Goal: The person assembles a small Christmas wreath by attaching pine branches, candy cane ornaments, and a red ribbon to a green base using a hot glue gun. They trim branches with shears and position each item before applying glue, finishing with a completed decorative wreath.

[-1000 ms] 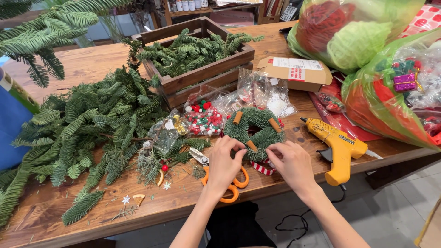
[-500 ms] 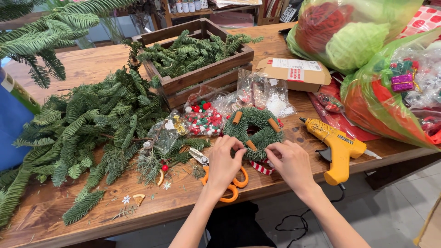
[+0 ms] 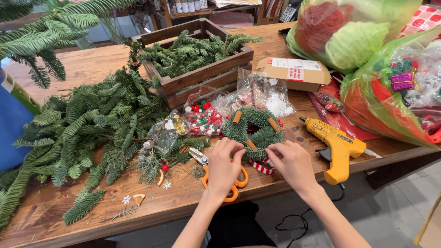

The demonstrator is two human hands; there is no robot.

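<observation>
Pinching the red-and-white striped bow [image 3: 262, 167] under the small green wreath [image 3: 254, 129] at frame middle, left hand [image 3: 224, 166] and right hand [image 3: 291, 164] fingers close together; go slow, hold it straight.

Orange scissors [image 3: 229, 177] half under left hand [image 3: 223, 166], wreath's [image 3: 254, 128] near edge behind both hands, fingertips hidden

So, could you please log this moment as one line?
left hand: on wreath rim | right hand: on wreath by striped bow | scissors: under left hand | glue gun: lying right
</observation>
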